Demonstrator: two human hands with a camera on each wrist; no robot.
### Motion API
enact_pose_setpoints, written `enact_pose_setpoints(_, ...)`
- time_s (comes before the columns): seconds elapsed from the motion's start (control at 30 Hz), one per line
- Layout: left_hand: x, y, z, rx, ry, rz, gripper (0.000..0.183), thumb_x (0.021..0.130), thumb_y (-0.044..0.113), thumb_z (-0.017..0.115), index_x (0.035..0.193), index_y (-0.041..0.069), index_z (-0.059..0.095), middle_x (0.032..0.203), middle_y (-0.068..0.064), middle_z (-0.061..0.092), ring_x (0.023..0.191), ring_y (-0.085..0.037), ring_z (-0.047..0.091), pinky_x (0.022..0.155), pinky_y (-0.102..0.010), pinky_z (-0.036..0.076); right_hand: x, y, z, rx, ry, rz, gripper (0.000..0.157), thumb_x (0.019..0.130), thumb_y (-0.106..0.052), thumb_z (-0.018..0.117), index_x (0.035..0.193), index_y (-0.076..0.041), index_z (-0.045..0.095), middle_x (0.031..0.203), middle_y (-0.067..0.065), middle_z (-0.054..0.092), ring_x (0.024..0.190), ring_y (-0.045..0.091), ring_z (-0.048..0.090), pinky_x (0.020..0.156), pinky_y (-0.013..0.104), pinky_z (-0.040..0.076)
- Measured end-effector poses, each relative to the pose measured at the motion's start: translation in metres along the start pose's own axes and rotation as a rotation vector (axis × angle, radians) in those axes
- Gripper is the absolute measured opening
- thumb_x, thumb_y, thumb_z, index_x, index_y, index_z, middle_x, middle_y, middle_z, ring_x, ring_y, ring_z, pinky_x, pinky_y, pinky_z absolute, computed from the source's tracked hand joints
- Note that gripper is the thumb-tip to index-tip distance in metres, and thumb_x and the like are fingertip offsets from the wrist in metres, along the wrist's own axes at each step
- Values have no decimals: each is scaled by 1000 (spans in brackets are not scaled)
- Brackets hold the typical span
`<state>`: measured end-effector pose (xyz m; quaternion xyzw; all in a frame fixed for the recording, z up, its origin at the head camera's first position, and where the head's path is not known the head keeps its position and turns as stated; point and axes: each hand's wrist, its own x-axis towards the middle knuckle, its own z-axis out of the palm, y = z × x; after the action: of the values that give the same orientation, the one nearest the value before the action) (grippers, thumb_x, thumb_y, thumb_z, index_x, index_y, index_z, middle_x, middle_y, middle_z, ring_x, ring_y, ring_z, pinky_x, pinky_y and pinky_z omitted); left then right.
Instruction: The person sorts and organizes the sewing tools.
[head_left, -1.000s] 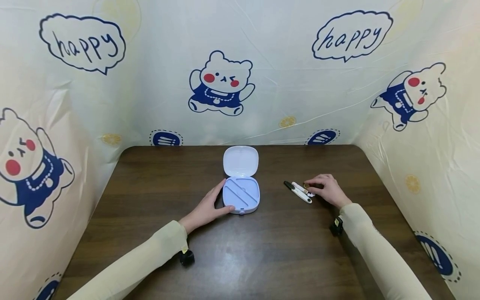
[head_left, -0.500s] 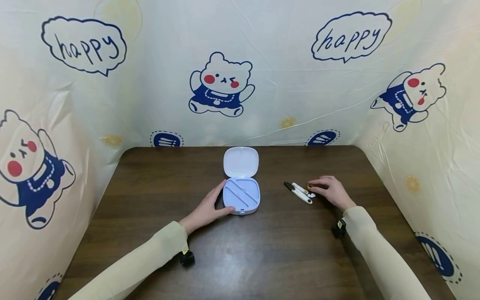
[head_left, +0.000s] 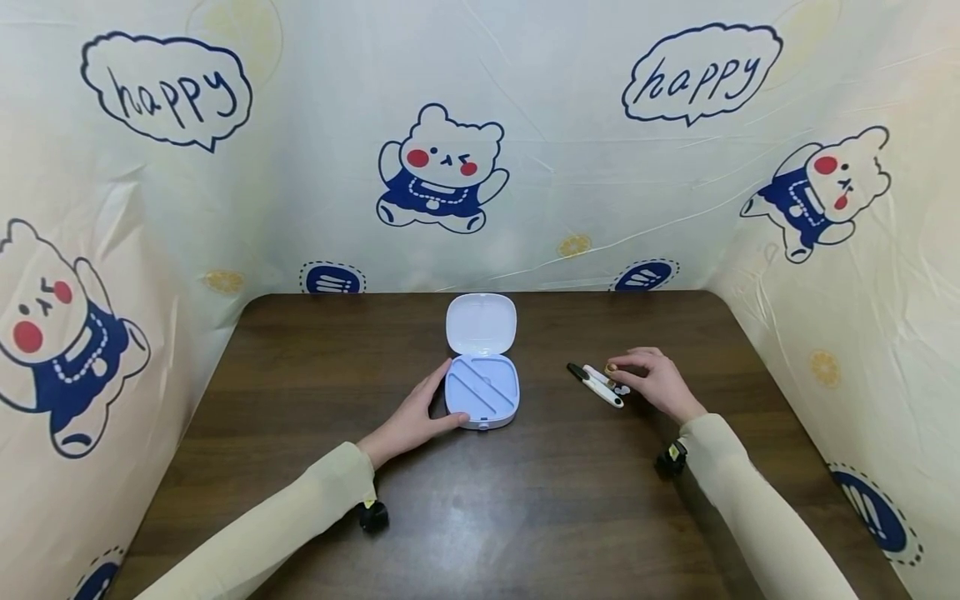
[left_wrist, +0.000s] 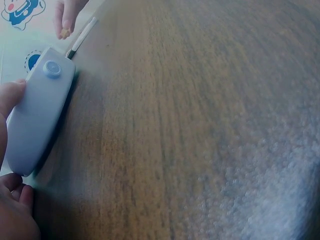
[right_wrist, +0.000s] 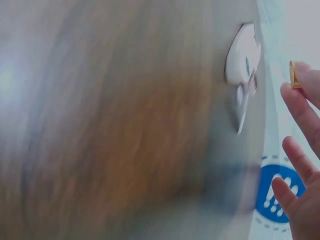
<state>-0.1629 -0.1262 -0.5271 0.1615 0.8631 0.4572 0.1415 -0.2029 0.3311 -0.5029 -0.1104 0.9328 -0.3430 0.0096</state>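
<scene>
A light-blue, rounded case [head_left: 482, 392] stands with its lid [head_left: 482, 323] raised at the back; a diagonal strip crosses the inside. My left hand [head_left: 408, 423] grips the case from its left side, thumb at the front corner, and the left wrist view shows the case's outer wall [left_wrist: 42, 107] between thumb and fingers. Over on the right, my right hand [head_left: 660, 383] pinches a small gold ring [right_wrist: 294, 75] between thumb and index finger, just above the table. Its other fingers are spread. Beneath lie a black-and-white pen-shaped item [head_left: 600, 388] and a second slim white item [head_left: 592, 372].
Small white pieces [head_left: 622, 389] lie beside the slim items, partly hidden by the right hand. The brown wooden table [head_left: 480, 508] ends at a printed cloth backdrop [head_left: 300, 167] behind and at both sides.
My right hand moves slightly right, then back left and a little up with the gold ring at its fingertips. The left hand and case stay in place.
</scene>
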Motion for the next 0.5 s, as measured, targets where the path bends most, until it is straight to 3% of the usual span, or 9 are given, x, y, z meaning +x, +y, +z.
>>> enact_pose_setpoints(0.5,0,0,0,5,2,6,104,93,51,76,169,20,12,174,-6,17,159,-32,17,125,-57,21,13,-45,13,40,-4,-119,23,95,-22,79,116,-14,81,117,5,77,132,31,49,105,58,42)
